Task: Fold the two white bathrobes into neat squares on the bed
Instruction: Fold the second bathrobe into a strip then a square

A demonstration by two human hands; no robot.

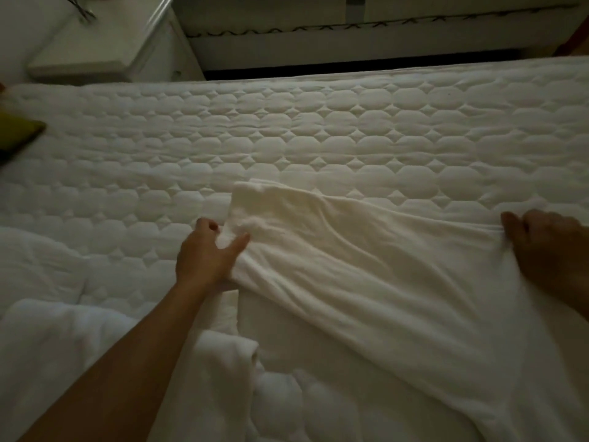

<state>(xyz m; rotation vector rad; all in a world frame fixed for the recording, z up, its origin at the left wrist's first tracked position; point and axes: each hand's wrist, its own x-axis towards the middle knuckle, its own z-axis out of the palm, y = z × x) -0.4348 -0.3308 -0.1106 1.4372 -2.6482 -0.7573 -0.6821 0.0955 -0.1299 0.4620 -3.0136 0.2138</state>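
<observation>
**Robe held at both ends on bed**

One white robe point(382, 282) lay across the bed point(318, 132), centre to right of view. It ran from a thick folded end near mid-bed out past the lower right edge of frame. The cloth rested on the quilted cover, creased, w/ long wrinkles running diagonally along it.

L hand point(204, 253) held the robe at its left edge, just below the folded end. Thumb point(237, 245) was stretched out on top of the cloth and fingers point(208, 225) were curled round the edge, so the cloth was pinched btw them. The bare forearm came in from lower left.

R hand point(548, 247) sat at the robe's upper edge, far right, knuckles up and fingers curled down tight. The cloth bunched into small pleats right at the fingertips, so it gripped the robe there. Its thumb couldn't be made out.

The hands were well apart, w/ the robe's upper edge running btw them.

A rolled white bundle point(229, 362) lay lower left, just beside the L forearm and near the robe's lower edge. Couldn't tell if it was the 2nd robe or bedding; light was dim.

An olive cushion point(16, 135) sat on the bed at the left edge of view. A white nightstand point(105, 49) stood beyond the bed, top left.
</observation>
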